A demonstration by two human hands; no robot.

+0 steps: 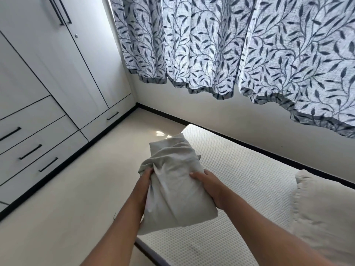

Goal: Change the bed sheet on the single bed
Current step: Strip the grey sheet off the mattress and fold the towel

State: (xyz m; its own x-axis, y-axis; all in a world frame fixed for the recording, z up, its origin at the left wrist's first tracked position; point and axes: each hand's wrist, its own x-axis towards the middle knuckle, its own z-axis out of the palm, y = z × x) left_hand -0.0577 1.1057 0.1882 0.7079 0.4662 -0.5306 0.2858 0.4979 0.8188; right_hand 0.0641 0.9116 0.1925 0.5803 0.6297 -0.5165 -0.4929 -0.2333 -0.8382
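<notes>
Hands: 2, left hand (146,179) and right hand (208,184), fingers clamped on 1 folded sheet (173,187) | mattress (240,169): 1 | pillow (324,212): 1

**Soft daylight, wide-angle bending**

The room is being lit brightly and evenly by daylight filtered through the curtain (240,45). A glare patch is being reflected off the floor (161,133). Straight lines of the wardrobe (48,73) are being bowed towards the edges; the lower corners are being slightly blurred.

folded grey sheet (172,181) between both hands (209,186), above bare mattress (240,169)
</notes>
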